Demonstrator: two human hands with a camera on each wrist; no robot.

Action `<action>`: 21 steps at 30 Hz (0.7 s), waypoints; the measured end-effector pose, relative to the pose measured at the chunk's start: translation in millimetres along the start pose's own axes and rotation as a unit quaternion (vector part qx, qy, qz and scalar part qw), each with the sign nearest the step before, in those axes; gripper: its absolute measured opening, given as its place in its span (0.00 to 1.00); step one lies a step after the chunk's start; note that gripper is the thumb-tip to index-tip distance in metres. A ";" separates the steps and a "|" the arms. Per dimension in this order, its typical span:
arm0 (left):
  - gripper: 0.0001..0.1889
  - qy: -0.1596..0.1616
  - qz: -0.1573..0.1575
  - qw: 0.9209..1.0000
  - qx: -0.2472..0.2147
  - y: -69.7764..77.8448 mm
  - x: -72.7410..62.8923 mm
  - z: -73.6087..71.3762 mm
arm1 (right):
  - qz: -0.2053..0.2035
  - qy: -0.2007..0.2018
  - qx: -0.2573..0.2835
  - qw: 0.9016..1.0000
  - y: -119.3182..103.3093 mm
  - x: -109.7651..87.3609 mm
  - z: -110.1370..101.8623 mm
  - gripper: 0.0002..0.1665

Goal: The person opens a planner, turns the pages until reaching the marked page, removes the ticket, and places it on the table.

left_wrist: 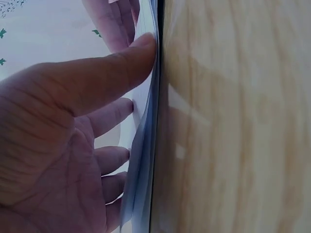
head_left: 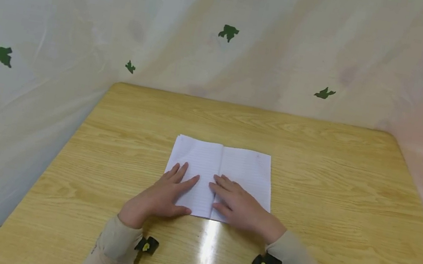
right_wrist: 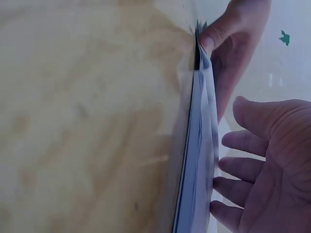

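Note:
An open notebook (head_left: 245, 168) with lined white pages lies flat on the table, its centre fold running away from the person. Spread over the left page is my left hand (head_left: 167, 194), fingers apart and fairly straight, thumb at the near edge. The left wrist view has that thumb (left_wrist: 114, 73) touching the edge of the pages (left_wrist: 141, 160). My right hand (head_left: 242, 207) lies on the right page, its fingertips near the fold. In the right wrist view its fingers (right_wrist: 243, 167) are extended, with the fingertips at the page surface (right_wrist: 209, 136).
The wooden table (head_left: 325, 179) extends around the notebook on all sides. Behind it and at the sides hangs a pale curtain (head_left: 272, 67) with green leaf-like shapes. Dark straps with small devices (head_left: 267, 263) sit at both wrists.

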State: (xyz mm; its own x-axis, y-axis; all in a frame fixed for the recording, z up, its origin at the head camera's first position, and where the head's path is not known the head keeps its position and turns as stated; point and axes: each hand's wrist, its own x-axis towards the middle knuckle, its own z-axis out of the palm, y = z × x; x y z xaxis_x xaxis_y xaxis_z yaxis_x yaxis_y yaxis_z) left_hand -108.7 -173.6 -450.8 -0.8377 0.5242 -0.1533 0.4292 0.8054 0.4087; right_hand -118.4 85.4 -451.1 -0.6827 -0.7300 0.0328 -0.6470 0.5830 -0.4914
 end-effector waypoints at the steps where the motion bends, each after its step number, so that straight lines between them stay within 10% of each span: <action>1: 0.42 0.001 -0.001 1.000 -0.003 0.0 -0.1 0.0 | 0.000 0.007 -0.003 1.000 2.7 -0.1 -2.0 0.32; 21: 0.39 -0.007 -0.014 0.999 -0.028 3.2 -0.7 -4.6 | 0.254 0.012 -0.035 0.967 74.6 -8.7 -44.5 0.57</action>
State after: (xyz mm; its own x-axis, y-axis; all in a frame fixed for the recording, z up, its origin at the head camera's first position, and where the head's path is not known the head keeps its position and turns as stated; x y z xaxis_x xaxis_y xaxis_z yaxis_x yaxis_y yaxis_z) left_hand -108.2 -172.7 -445.3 -0.8441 0.5059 -0.1777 0.3858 0.8032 0.4539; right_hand -175.8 151.1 -449.3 -0.9254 -0.3358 -0.1759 -0.2477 0.8868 -0.3902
